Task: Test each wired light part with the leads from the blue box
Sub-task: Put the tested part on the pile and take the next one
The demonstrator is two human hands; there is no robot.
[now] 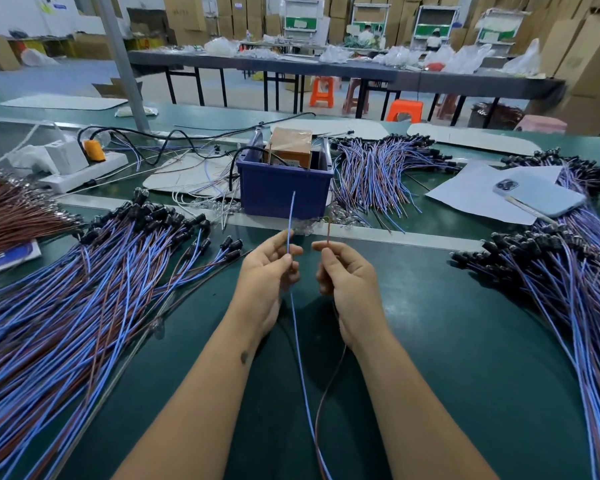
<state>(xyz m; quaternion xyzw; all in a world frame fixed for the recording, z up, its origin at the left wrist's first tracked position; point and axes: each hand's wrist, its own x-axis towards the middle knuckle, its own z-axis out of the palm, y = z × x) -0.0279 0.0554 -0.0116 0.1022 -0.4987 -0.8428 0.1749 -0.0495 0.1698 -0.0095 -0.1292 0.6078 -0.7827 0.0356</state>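
Observation:
My left hand (269, 271) pinches a thin blue wire (291, 216) whose free end points up toward the blue box (284, 188). My right hand (343, 271) pinches a brown wire (329, 230) the same way, its tip just short of the box. Both wires trail down between my forearms toward the bottom edge; their light end is out of view. The blue box stands on the green table (430, 323) straight ahead, with a brown cardboard-wrapped unit (290, 147) inside it. The leads from the box are not clear to see.
Large heaps of blue and brown wired parts with black caps lie at my left (84, 289) and right (551, 271), with another heap (378, 168) behind the box. A phone (537, 195) lies on white paper at right. A white power strip (84, 171) sits at left.

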